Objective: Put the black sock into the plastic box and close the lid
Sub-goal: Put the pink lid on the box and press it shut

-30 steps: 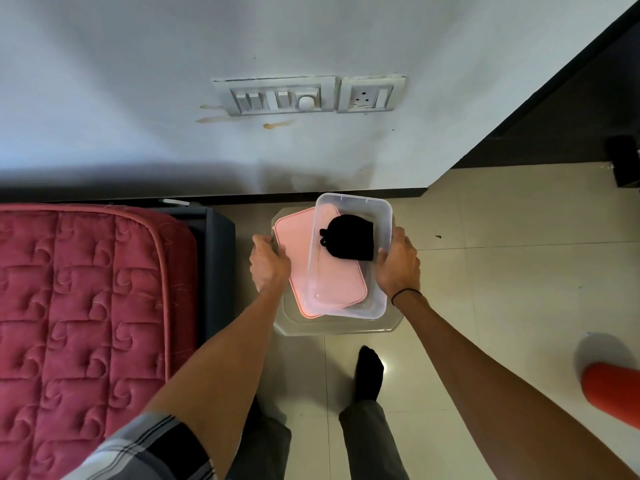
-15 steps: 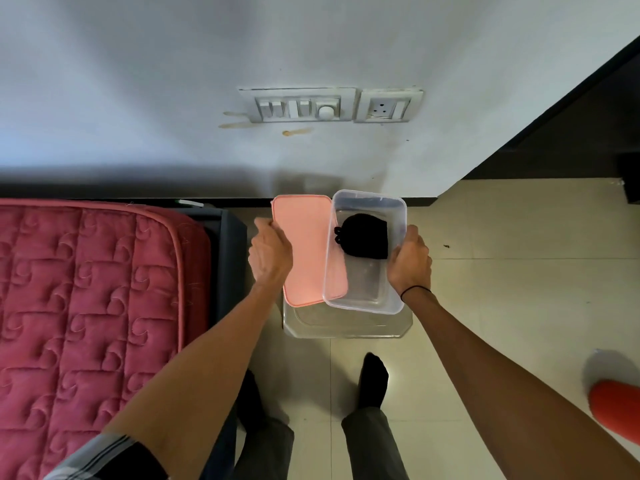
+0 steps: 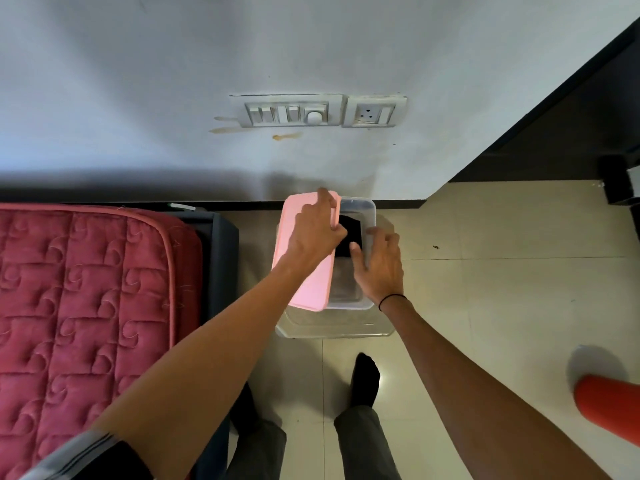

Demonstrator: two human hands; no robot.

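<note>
A clear plastic box stands on a small glass table by the wall. The black sock lies inside the box, toward its far end. The pink lid is tilted over the box's left side, covering part of the opening. My left hand grips the lid across its far right edge. My right hand rests on the box's right side, fingers spread, thumb reaching over the rim toward the sock.
A red quilted mattress on a dark frame lies to the left of the table. The white wall with a switch panel is straight ahead. An orange object sits on the tiled floor at the right. My feet stand below the table.
My left hand has moved from the lid's left edge to its right edge and swung the lid over the box's left side. My right hand has shifted up onto the box rim.
</note>
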